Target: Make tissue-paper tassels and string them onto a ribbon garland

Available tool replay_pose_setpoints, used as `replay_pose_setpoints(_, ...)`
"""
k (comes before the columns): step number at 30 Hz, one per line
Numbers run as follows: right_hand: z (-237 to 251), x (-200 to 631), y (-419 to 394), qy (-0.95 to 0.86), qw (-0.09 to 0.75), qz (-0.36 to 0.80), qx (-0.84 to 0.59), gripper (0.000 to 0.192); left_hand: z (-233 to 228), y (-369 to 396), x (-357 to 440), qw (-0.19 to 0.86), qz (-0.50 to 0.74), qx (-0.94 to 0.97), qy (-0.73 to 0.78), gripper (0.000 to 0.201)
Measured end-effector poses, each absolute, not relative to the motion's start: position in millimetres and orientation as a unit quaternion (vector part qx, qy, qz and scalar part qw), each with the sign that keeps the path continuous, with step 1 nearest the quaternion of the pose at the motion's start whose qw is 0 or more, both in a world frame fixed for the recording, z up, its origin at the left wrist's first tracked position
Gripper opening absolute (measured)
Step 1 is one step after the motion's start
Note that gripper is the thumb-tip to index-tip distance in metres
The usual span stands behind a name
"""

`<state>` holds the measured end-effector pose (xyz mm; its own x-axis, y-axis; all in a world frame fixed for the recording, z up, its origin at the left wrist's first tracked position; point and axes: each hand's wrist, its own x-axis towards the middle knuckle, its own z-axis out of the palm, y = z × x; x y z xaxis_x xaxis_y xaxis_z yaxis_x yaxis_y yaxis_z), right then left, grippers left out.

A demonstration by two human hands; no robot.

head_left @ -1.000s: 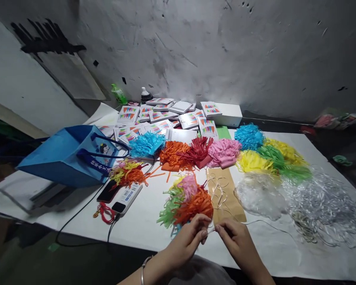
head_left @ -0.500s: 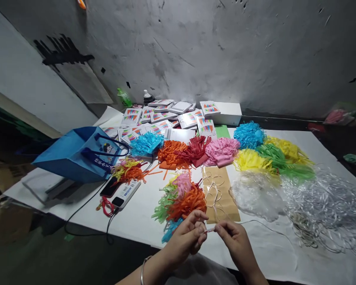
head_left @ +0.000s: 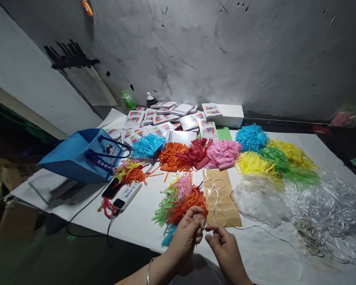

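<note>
Left hand: grip pinched on thin cord, thumb against fingers. Right hand: just beside it at 4 o'clock, thumb and forefinger slightly apart; can't tell if that grip has the strand too. Loops of cord lie on the brown sheet, 1 o'clock from the hands; a length trails toward 3 o'clock over the white tabletop. Multicolour tassel bunch at 11 o'clock, near left hand. Clear plastic at 2, blue bag at 10.
</note>
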<state>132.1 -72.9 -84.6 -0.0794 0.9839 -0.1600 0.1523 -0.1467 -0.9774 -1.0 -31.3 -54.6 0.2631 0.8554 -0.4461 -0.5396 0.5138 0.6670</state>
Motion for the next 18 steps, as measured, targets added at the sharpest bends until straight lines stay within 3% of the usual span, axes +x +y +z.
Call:
replay_pose_setpoints(5,-86.5,111.0,-64.4,-0.489,0.373,0.599,-0.512,0.036,-54.1,-31.1,3.0,0.758,0.468,0.221,0.396,0.040)
replay_pose_setpoints(12,-78.8,118.6,-64.6,-0.506,0.358,0.606,-0.498,0.035,-51.7,-29.4,1.1,0.768,0.471,0.178,0.397,0.037)
replay_pose_setpoints(18,-86.1,139.2,-67.0,-0.503,0.372,0.588,-0.513,0.046,-54.5,-23.6,-7.7,0.769,0.471,0.165,0.399,0.041)
